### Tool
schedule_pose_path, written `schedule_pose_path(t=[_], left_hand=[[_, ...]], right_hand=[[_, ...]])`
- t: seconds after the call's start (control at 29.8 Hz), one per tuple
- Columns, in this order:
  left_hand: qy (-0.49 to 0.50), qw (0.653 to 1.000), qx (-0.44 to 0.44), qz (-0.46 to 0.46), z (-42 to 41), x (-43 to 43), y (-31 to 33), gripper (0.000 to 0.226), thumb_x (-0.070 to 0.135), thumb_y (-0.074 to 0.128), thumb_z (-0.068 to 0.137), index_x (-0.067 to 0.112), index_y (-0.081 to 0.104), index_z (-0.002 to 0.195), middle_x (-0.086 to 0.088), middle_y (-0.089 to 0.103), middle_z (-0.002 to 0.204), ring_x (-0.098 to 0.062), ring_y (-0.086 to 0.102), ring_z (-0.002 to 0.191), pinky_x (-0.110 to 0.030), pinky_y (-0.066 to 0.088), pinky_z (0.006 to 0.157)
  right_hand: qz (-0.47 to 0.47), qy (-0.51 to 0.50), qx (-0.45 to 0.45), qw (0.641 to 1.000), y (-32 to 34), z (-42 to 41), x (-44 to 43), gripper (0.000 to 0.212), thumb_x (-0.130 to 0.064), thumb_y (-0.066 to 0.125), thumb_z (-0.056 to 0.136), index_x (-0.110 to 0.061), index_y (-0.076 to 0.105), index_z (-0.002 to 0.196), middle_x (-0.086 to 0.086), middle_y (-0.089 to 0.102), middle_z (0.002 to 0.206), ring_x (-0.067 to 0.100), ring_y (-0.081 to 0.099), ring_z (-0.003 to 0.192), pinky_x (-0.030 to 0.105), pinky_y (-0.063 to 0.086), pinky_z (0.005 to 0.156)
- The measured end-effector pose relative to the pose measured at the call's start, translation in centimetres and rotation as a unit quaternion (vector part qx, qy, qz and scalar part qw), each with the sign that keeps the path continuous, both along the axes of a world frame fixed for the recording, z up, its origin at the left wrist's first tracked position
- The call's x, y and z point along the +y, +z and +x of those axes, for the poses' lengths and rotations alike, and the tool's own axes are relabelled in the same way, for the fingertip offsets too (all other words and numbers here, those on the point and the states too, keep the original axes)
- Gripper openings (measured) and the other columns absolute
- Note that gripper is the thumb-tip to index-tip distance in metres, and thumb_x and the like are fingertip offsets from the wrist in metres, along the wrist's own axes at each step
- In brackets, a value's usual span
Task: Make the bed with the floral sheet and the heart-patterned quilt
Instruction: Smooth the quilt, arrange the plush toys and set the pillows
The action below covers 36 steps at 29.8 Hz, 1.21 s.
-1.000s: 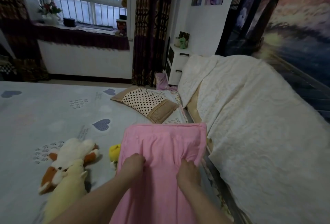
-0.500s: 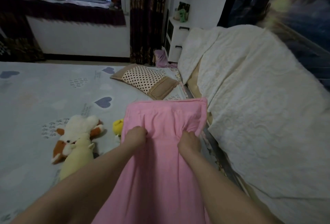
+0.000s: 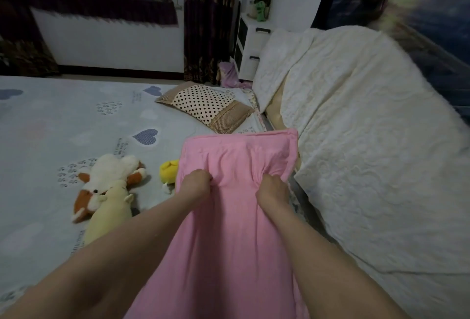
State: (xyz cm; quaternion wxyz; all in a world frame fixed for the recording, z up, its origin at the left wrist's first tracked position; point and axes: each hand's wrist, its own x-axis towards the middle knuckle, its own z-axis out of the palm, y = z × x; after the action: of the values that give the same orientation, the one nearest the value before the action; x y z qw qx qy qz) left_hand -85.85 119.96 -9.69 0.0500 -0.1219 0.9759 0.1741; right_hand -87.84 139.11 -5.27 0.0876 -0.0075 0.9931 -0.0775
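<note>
Head view: left hand (image 3: 195,182) and right hand (image 3: 273,189) each clutch a fistful of a pink blanket (image 3: 239,255) (fingers curled into the cloth, hands side by side); the heart-patterned quilt (image 3: 76,120) lies spread flat on the bed, left of the left hand; plush toys (image 3: 106,186) rest on the quilt.

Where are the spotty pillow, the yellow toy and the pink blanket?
spotty pillow (image 3: 203,103), head view, its dotted middle.
yellow toy (image 3: 169,171), head view, its visible body.
pink blanket (image 3: 236,255), head view, its lower middle.
</note>
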Motion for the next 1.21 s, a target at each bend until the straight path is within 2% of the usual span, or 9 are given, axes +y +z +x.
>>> schedule_pose_path(t=[0.23, 0.3, 0.4, 0.54, 0.6, 0.74, 0.87, 1.01, 1.21], left_hand=[[0.01, 0.989, 0.08, 0.126, -3.6, 1.0, 4.3, 0.016, 0.02, 0.061, 0.091, 0.007, 0.067, 0.099, -0.017, 0.067, 0.11, -0.036, 0.061, 0.106, -0.035, 0.046, 0.083], [0.008, 0.973, 0.109, 0.204, -4.6, 0.0, 5.7, 0.024, 0.018, 0.065, 0.091, 0.008, 0.068, 0.112, -0.015, 0.067, 0.115, -0.034, 0.061, 0.109, -0.033, 0.048, 0.087], [0.057, 0.942, 0.127, 0.305, -3.5, -4.1, 6.5, 0.05, 0.01, 0.065, 0.092, 0.013, 0.052, 0.141, -0.012, 0.057, 0.136, -0.035, 0.061, 0.114, -0.037, 0.05, 0.096], [0.134, 0.969, 0.098, 0.184, 0.0, -12.3, 5.0, 0.061, 0.024, 0.05, 0.102, 0.007, 0.025, 0.154, -0.021, 0.032, 0.155, -0.035, 0.034, 0.14, -0.036, 0.03, 0.109], [0.156, 0.974, 0.075, 0.147, 2.3, -14.9, 4.1, 0.064, 0.034, 0.042, 0.104, 0.007, 0.015, 0.156, -0.021, 0.022, 0.159, -0.035, 0.022, 0.146, -0.042, 0.02, 0.117], [0.142, 0.984, 0.007, 0.105, 5.1, -13.8, 3.3, 0.07, 0.046, 0.037, 0.103, 0.02, 0.001, 0.158, -0.01, 0.001, 0.165, -0.034, 0.001, 0.15, -0.055, 0.01, 0.119], [0.137, 0.988, -0.017, 0.075, 5.3, -12.2, 0.7, 0.074, 0.053, 0.041, 0.099, 0.032, 0.0, 0.156, 0.0, -0.003, 0.165, -0.037, -0.004, 0.15, -0.069, 0.015, 0.113], [0.105, 0.992, -0.044, 0.058, 4.2, -9.3, -0.7, 0.074, 0.052, 0.041, 0.1, 0.033, -0.002, 0.156, 0.0, -0.008, 0.165, -0.037, -0.008, 0.15, -0.071, 0.012, 0.112], [0.084, 0.992, -0.083, 0.052, 2.0, -5.7, -3.7, 0.075, 0.053, 0.042, 0.099, 0.035, -0.003, 0.156, 0.003, -0.013, 0.164, -0.035, -0.011, 0.15, -0.068, 0.008, 0.113]], right_hand=[[0.13, 0.05, 0.107, 0.985, 12.0, -3.5, -2.3, 0.041, -0.006, 0.043, 0.096, -0.008, 0.053, 0.135, 0.015, 0.052, 0.139, 0.031, 0.052, 0.127, 0.034, 0.044, 0.1], [0.159, 0.073, 0.15, 0.973, 16.2, -3.8, -5.3, 0.039, -0.005, 0.043, 0.096, -0.008, 0.055, 0.134, 0.014, 0.053, 0.139, 0.029, 0.052, 0.127, 0.033, 0.044, 0.1], [0.105, 0.115, 0.123, 0.98, 17.9, -4.0, -11.7, 0.039, -0.007, 0.05, 0.097, -0.006, 0.052, 0.135, 0.014, 0.053, 0.14, 0.03, 0.053, 0.124, 0.032, 0.045, 0.095], [-0.083, 0.23, 0.061, 0.968, 13.5, -1.7, -18.3, 0.045, -0.011, 0.044, 0.097, -0.019, 0.053, 0.14, 0.011, 0.051, 0.144, 0.03, 0.051, 0.126, 0.032, 0.044, 0.1], [-0.117, 0.285, 0.043, 0.951, 9.7, -0.1, -18.5, 0.043, -0.018, 0.038, 0.101, -0.019, 0.048, 0.143, 0.012, 0.048, 0.145, 0.031, 0.046, 0.13, 0.035, 0.041, 0.103], [-0.013, 0.289, -0.002, 0.957, 3.5, 0.4, -15.1, 0.055, -0.021, 0.031, 0.104, -0.018, 0.016, 0.157, 0.014, 0.032, 0.154, 0.033, 0.027, 0.14, 0.039, 0.027, 0.112], [-0.036, 0.271, -0.02, 0.962, -0.1, 0.2, -13.0, 0.052, -0.028, 0.026, 0.102, -0.024, 0.022, 0.153, 0.011, 0.035, 0.152, 0.034, 0.03, 0.14, 0.046, 0.03, 0.113], [-0.038, 0.237, -0.061, 0.969, -1.9, -1.0, -10.5, 0.057, -0.032, 0.027, 0.103, -0.027, 0.009, 0.157, 0.005, 0.014, 0.163, 0.031, 0.015, 0.147, 0.05, 0.024, 0.117], [-0.062, 0.176, -0.088, 0.978, -5.6, -2.7, -5.9, 0.057, -0.037, 0.024, 0.105, -0.028, 0.004, 0.158, 0.004, 0.007, 0.165, 0.031, 0.006, 0.15, 0.051, 0.019, 0.119]])
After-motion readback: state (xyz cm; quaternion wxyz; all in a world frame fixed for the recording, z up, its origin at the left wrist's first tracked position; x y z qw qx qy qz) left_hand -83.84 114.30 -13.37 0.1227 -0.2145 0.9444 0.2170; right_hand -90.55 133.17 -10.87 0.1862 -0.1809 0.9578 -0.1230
